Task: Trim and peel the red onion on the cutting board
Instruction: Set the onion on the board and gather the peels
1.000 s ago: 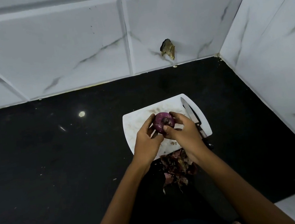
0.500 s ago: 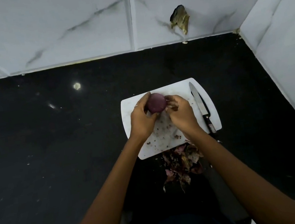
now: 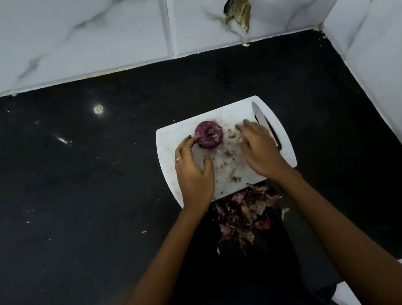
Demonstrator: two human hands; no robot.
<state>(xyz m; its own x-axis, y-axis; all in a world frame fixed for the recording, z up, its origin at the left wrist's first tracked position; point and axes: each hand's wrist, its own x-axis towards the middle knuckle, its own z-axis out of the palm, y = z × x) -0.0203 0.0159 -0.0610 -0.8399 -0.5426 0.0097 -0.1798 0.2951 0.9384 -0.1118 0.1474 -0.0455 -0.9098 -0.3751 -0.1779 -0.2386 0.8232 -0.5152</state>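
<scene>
The peeled purple red onion (image 3: pixel 209 134) sits on the white cutting board (image 3: pixel 173 140), cut end facing up. My left hand (image 3: pixel 193 171) lies over the board's left part, its fingertips touching the onion's left side, fingers loose. My right hand (image 3: pixel 260 148) hovers flat over the board's right half, fingers spread and holding nothing. A knife (image 3: pixel 263 122) lies along the board's right edge, just beyond my right hand. Small peel scraps (image 3: pixel 230 134) dot the board between my hands.
A heap of dry onion skins (image 3: pixel 246 214) lies on the black counter (image 3: pixel 73 193) just before the board's near edge. White marble-look walls close the back and right sides. A hole (image 3: pixel 238 8) shows in the back wall.
Both hands held the onion up before; now it rests on the board. My right hand has let go and moved right toward the knife, and my left hand has loosened.
</scene>
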